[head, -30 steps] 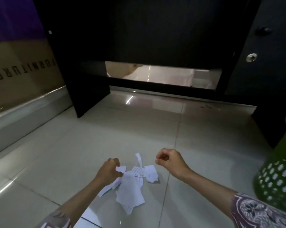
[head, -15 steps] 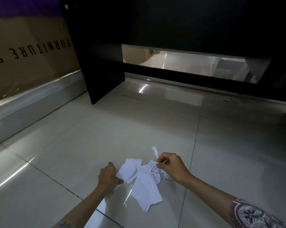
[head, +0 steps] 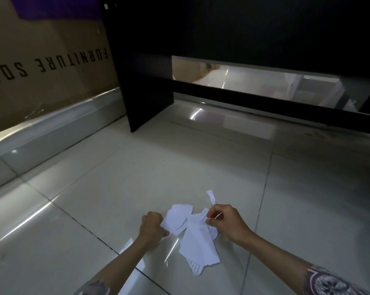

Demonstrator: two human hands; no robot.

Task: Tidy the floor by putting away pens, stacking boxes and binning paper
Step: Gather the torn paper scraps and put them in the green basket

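- Black desk: stands well beyond both hands, dark panel above a floor-level gap.
- Cardboard box: far left of the left hand, printed "FURNITURE".
- Tiled floor: glossy, under everything.
- Torn paper pile: on the floor, between the hands.
- Left hand: grip curled, pinching the pile's left sheet.
- Right hand: grip pinching a scrap at the pile's right edge.

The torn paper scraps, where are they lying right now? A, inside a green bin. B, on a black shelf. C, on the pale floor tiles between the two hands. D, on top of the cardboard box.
C: the torn paper scraps lie in a loose pile on the pale floor tiles, with the left hand and right hand at either side gathering them.
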